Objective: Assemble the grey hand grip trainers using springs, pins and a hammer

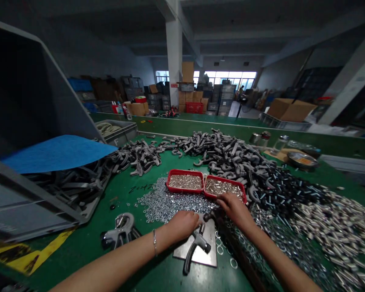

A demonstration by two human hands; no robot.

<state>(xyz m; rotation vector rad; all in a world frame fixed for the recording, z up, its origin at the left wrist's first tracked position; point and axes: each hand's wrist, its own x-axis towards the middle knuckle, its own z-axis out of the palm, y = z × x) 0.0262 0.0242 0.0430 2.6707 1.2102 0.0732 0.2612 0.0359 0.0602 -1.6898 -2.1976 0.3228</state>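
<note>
My left hand (pixel 184 224) is closed around the upper end of a grey and black hand gripper (pixel 191 254), over a bare metal plate (pixel 208 257). My right hand (pixel 235 209) is at the front edge of the right red tray (pixel 245 198), its fingers bent together; anything between them is hidden. Small metal pins (pixel 222 187) fill that tray. Below my right hand lies a hammer (pixel 228 237), its head near the plate and its handle running toward me. Another hand gripper (pixel 121 231), with a spring, lies left of my left forearm.
The left red tray (pixel 185 190) also holds small pins. Loose nuts (pixel 162 205) and washers (pixel 233 263) lie around the plate. Grey handles (pixel 228 152), black parts (pixel 280 190) and metal sleeves (pixel 328 215) are heaped behind and right. A grey crate (pixel 48 207) stands tipped at left.
</note>
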